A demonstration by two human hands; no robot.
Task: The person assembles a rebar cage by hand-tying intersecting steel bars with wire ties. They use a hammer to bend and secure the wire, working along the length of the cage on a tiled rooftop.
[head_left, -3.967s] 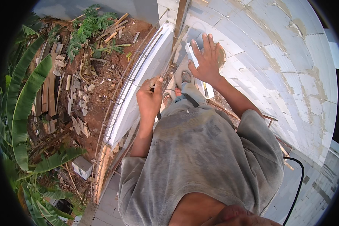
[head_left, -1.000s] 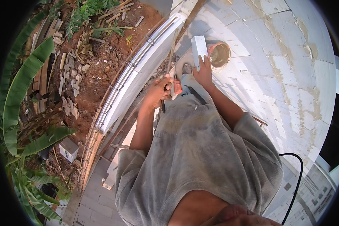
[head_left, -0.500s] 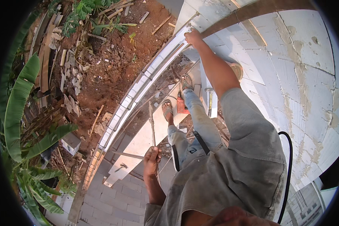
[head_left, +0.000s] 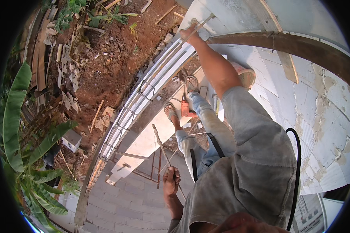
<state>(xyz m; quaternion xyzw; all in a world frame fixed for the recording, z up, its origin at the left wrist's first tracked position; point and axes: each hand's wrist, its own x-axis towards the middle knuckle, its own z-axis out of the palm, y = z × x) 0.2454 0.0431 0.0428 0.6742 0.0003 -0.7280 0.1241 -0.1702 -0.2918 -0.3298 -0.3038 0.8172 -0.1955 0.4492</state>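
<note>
Left hand (head_left: 171,180) is clenched around a thin steel rod (head_left: 161,145) running up and away from it. Right hand (head_left: 189,33), far up, grasps a second rod (head_left: 203,22) at the wall top (head_left: 237,23).

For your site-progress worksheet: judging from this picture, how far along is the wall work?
Done: white block courses already stand, mortar smeared on the joints. In hand: the left hand grips a thin steel rod, and the right hand reaches up to another rod at the wall top. Left: the rebar cage along the edge lies uncovered.
</note>
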